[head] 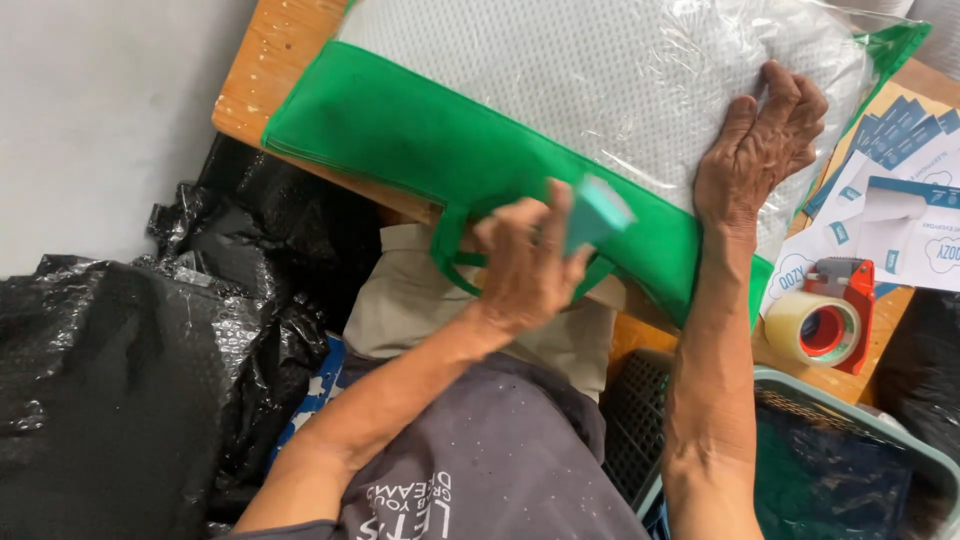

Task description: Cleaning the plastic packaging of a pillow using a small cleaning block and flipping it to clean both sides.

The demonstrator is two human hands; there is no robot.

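nearest the camera in the head view is the person's grey shirt [500, 460], filling the 6 o'clock edge, with both bare forearms rising from it. the left hand [525, 262] sits near the centre of the frame, fingers curled around a small teal card [598, 212] that is blurred, so its exact shape is hard to make out. that hand is in front of the green loop handle [462, 262] of a green and clear bag [440, 140], just below the bag's green lower band. the right hand [762, 150] lies at about 2 o'clock from the left hand, spread open and pressed flat on the clear plastic front of the bag, holding nothing. inside the bag is a white dotted pillow [600, 80], seen through the plastic; the bag's top is cut off by the 12 o'clock edge. the bag rests on a wooden table [262, 70]. at 3 o'clock a red tape dispenser [828, 315] stands beside blue and white leaflets [900, 170], partly cut off. black plastic wrap [120, 380] is heaped at 8 o'clock, and a grey-green basket [850, 450] at 5 o'clock has contents too dark to identify.
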